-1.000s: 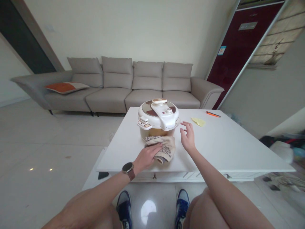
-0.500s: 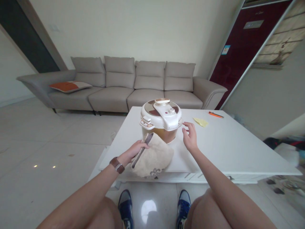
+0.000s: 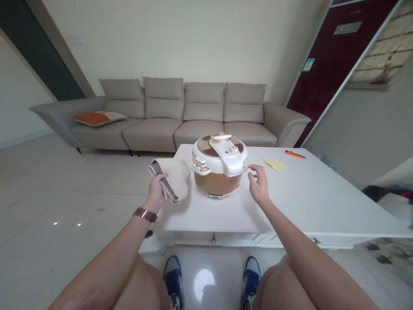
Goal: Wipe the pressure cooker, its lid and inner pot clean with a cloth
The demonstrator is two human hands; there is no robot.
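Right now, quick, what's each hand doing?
Left hand: closed, holding the folded cloth.
Right hand: partly open, fingers loosely curved, beside the cooker; can't tell whether it's touching.

Cooker (image 3: 216, 183): far side hidden; right-edge clutter (image 3: 396, 206) cut off (blurred).

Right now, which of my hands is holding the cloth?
Your left hand, with the brown strap, grips the cloth. The right hand, bare-wristed, holds no cloth and is beside the pot.
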